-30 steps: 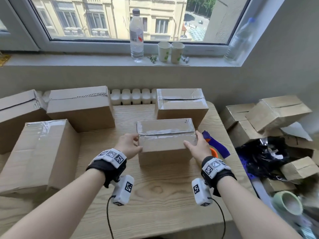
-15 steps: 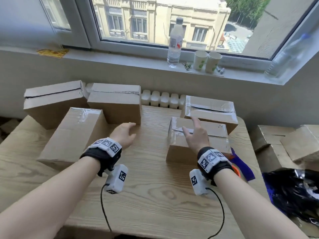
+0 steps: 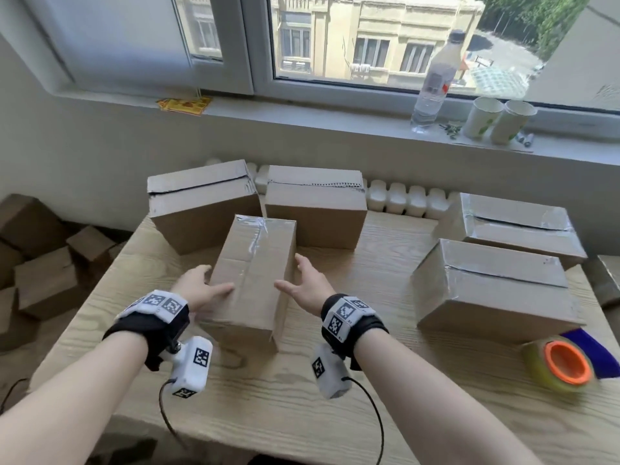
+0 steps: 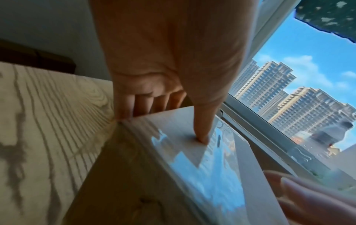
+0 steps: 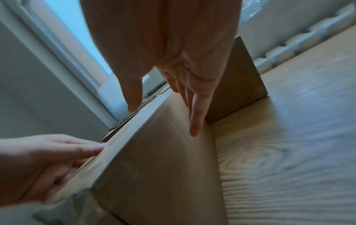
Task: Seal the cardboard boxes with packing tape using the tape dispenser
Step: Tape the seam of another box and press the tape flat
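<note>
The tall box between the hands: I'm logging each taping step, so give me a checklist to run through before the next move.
1. Left hand on tall box: ok, thumb on top, fingers down the side.
2. Right hand on the box: cannot tell, fingers straight by its right side.
3. Tape already on its top: ok, shiny strip along the middle.
4. Tape dispenser in hand: not ok, lying at the table's right edge.
5. Room around the box: ok, bare wood in front.

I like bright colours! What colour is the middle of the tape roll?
Orange. The tape roll shows best in the head view.
</note>
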`<action>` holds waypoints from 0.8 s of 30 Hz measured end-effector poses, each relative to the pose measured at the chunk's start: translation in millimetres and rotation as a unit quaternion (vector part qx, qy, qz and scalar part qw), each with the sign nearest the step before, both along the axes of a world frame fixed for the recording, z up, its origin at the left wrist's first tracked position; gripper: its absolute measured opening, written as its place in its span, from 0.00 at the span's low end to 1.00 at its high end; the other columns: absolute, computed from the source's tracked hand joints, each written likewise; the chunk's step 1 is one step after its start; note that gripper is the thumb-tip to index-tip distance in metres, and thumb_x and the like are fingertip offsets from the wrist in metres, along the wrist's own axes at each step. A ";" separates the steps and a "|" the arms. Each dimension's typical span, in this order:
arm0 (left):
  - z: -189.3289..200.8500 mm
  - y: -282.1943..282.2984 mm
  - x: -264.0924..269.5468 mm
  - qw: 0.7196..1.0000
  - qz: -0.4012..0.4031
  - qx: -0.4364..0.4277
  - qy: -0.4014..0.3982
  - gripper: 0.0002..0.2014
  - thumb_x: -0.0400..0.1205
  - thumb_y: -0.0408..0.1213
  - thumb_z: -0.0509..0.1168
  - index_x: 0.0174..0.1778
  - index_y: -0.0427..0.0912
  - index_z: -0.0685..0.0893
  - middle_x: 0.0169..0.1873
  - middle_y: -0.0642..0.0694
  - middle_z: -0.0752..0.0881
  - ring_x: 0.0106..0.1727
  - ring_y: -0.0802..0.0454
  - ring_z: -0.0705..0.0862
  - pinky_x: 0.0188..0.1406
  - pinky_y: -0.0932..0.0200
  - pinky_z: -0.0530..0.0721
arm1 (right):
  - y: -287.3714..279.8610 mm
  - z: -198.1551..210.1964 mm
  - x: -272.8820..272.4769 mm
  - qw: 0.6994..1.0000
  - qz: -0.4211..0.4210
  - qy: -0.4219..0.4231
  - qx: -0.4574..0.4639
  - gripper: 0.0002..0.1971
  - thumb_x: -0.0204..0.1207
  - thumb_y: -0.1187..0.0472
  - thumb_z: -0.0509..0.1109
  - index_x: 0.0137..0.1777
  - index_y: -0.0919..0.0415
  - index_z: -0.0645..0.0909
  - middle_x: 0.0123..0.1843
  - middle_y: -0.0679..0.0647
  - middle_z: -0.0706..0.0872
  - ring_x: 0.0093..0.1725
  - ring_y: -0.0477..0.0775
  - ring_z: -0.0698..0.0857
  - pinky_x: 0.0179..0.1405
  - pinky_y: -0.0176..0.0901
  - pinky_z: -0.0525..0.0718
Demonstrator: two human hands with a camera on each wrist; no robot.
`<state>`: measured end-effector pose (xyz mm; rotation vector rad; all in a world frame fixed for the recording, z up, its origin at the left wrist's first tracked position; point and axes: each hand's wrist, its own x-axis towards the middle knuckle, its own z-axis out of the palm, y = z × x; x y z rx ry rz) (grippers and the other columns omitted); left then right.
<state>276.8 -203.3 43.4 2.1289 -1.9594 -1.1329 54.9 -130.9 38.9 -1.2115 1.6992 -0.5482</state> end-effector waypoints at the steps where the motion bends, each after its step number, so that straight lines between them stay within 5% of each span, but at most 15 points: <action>1: -3.1 -0.3 1.6 1.000 -0.004 0.014 0.028 0.31 0.71 0.47 0.77 0.66 0.36 0.78 0.59 0.39 0.85 0.58 0.44 0.84 0.60 0.47 0.82 | -2.2 -2.0 2.7 1.000 -0.017 -0.016 0.014 0.45 0.74 0.46 0.73 0.84 0.55 0.51 0.81 0.58 0.67 0.77 0.57 0.69 0.72 0.50 0.74; 6: 5.1 4.2 -20.0 0.987 -0.046 0.102 0.114 0.24 0.67 0.41 0.80 0.54 0.41 0.78 0.48 0.44 0.85 0.48 0.48 0.86 0.32 0.56 0.85 | 10.7 -6.2 -7.7 0.992 -0.089 -0.080 0.029 0.39 0.69 0.56 0.79 0.76 0.55 0.64 0.70 0.54 0.79 0.65 0.54 0.80 0.53 0.57 0.88; 11: 9.5 14.9 -61.5 0.971 -0.103 0.162 0.145 0.19 0.67 0.34 0.80 0.48 0.38 0.78 0.47 0.37 0.85 0.44 0.40 0.88 0.42 0.45 0.89 | 48.4 -1.9 -46.3 0.982 -0.147 -0.112 0.035 0.33 0.72 0.61 0.77 0.74 0.54 0.66 0.66 0.51 0.80 0.57 0.52 0.83 0.41 0.49 0.88; 14: 9.1 26.5 -98.1 0.958 -0.153 0.189 0.151 0.20 0.69 0.32 0.78 0.53 0.36 0.78 0.44 0.39 0.86 0.38 0.44 0.88 0.39 0.50 0.89 | 72.8 1.5 -77.7 0.980 -0.172 -0.097 0.035 0.30 0.73 0.60 0.76 0.72 0.55 0.67 0.66 0.54 0.80 0.56 0.53 0.83 0.37 0.44 0.86; 19: 6.4 46.0 -160.9 0.941 -0.177 0.219 0.185 0.26 0.74 0.26 0.72 0.67 0.32 0.73 0.49 0.40 0.86 0.36 0.46 0.88 0.35 0.56 0.89 | 98.0 12.8 -132.6 0.982 -0.187 0.037 -0.005 0.35 0.74 0.60 0.75 0.78 0.55 0.63 0.73 0.54 0.77 0.68 0.50 0.77 0.64 0.38 0.75; 24: 1.9 57.7 -208.2 0.937 -0.164 0.194 0.239 0.21 0.78 0.26 0.68 0.67 0.38 0.75 0.45 0.47 0.87 0.32 0.54 0.89 0.36 0.60 0.88 | 93.2 16.3 -164.4 0.978 -0.148 0.143 0.025 0.42 0.76 0.53 0.71 0.84 0.57 0.51 0.83 0.56 0.62 0.81 0.54 0.63 0.80 0.45 0.61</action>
